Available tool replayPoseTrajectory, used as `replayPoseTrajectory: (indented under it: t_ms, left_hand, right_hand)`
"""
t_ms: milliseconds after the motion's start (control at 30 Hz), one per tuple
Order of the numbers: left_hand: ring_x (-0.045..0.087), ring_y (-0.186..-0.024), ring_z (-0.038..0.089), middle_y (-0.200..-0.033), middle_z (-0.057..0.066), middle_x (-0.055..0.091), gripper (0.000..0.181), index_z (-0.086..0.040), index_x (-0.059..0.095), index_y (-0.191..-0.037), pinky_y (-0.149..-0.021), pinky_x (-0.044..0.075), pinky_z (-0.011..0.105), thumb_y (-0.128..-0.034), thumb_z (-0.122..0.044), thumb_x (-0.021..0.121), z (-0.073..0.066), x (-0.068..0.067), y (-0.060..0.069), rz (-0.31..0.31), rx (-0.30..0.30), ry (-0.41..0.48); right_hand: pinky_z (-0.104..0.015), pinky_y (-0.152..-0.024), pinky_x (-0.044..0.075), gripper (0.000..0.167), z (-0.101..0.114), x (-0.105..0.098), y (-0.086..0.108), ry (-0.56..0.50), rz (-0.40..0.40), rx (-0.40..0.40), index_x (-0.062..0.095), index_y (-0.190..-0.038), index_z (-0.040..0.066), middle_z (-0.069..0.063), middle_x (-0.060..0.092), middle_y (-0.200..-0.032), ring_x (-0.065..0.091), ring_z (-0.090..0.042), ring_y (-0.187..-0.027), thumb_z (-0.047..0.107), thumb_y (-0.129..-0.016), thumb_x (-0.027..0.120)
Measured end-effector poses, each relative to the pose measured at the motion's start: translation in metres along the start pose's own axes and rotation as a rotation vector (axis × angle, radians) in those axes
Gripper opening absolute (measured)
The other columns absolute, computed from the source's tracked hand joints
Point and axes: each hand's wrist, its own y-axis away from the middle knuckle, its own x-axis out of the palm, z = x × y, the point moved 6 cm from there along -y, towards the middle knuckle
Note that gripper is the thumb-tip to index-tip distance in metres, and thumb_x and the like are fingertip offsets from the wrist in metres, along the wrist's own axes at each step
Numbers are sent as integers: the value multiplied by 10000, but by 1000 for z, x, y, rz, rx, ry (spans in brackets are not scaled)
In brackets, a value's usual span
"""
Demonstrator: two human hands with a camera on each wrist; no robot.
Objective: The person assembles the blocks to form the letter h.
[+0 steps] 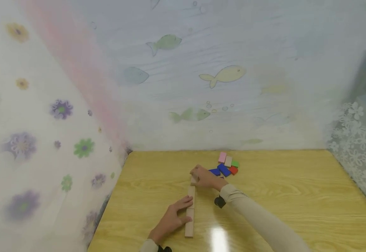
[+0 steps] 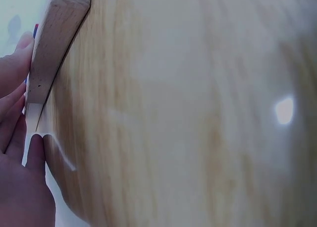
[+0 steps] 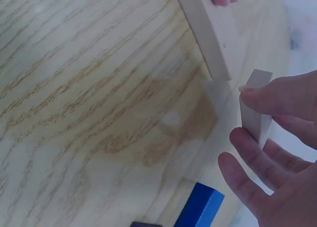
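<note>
Plain wooden blocks (image 1: 190,222) lie end to end in a line running away from me on the table. My left hand (image 1: 171,217) rests along this line, its thumb and extended fingertips touching the blocks; the left wrist view shows the hand (image 2: 25,182) beside a long block (image 2: 58,38). At the far end, my right hand (image 1: 205,177) pinches a smaller plain block (image 1: 193,181). In the right wrist view that small block (image 3: 252,115) is between thumb and fingers, apart from the end of the long block (image 3: 210,38).
Right of the right hand lie loose blocks: blue (image 1: 223,170), red (image 1: 233,170), green (image 1: 235,163), pink (image 1: 222,157) and plain wood (image 1: 228,161). A painted wall (image 1: 183,133) borders the table's far edge. Black wrist devices (image 1: 220,202) sit on both arms.
</note>
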Motion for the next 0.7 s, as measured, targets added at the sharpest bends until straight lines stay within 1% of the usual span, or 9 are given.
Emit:
replayPoseTrajectory:
  t_ms: [67, 167, 200, 233, 367, 500, 600, 700]
  left_hand:
    - [298, -1382, 259, -1453, 25, 423, 557, -44, 534, -1328, -1109, 240, 480, -822, -180, 724, 0, -1, -1, 0, 2, 1]
    - [297, -1383, 241, -1453, -3, 421, 562, -58, 536, -1329, -1109, 239, 481, -819, -195, 728, 3, -1, -2, -2, -8, 1]
    - [295, -1385, 219, -1455, -32, 416, 571, -80, 536, -1334, -1112, 241, 469, -817, -228, 728, 9, 1, -2, -5, -6, -5]
    - [294, -1385, 219, -1456, -36, 414, 574, -82, 535, -1335, -1111, 243, 469, -817, -234, 728, 9, 1, -1, -6, -9, -2]
    - [303, -1380, 221, -1450, -41, 421, 577, -88, 538, -1336, -1107, 267, 453, -816, -249, 729, 12, 1, 0, -11, -16, 7]
    - [304, -1380, 221, -1450, -26, 425, 570, -81, 538, -1337, -1109, 274, 433, -826, -257, 722, 11, 1, 0, -5, -11, 17]
    - [303, -1381, 226, -1454, -18, 420, 571, -76, 536, -1337, -1108, 275, 435, -831, -270, 715, 11, 2, -1, 3, -1, 14]
    - [307, -1380, 229, -1453, -18, 423, 571, -75, 538, -1336, -1106, 282, 432, -831, -273, 714, 11, 1, -3, 3, 1, 16]
  right_hand:
    - [-369, -714, 520, 376, -2, 0, 0, -33, 6, 16, 603, -1178, -63, -214, 525, -1164, 577, -254, -873, 138, -871, 685]
    - [-377, -717, 523, 346, 0, 0, 1, -58, 7, 17, 608, -1156, -72, -227, 532, -1157, 574, -270, -886, 108, -869, 680]
    - [-380, -721, 525, 342, 1, 1, 1, -64, 10, 20, 607, -1156, -72, -229, 533, -1159, 575, -275, -892, 103, -871, 678]
    - [-383, -724, 526, 341, 2, 2, 0, -70, 15, 21, 604, -1160, -71, -231, 530, -1159, 577, -280, -893, 101, -873, 675]
    - [-396, -764, 530, 336, 3, 7, -2, -57, 47, 30, 600, -1180, -57, -226, 533, -1173, 582, -309, -953, 105, -890, 655]
    - [-398, -774, 523, 334, 3, 8, -4, -60, 82, 62, 579, -1214, -47, -228, 505, -1198, 577, -316, -967, -17, -882, 596]
    - [-407, -793, 517, 379, 5, 7, -5, -52, 90, 55, 580, -1212, -53, -225, 511, -1186, 566, -321, -985, -114, -838, 562]
    - [-403, -804, 516, 386, 6, 6, -7, -27, 96, 38, 581, -1211, -57, -218, 518, -1174, 560, -319, -997, -129, -832, 562]
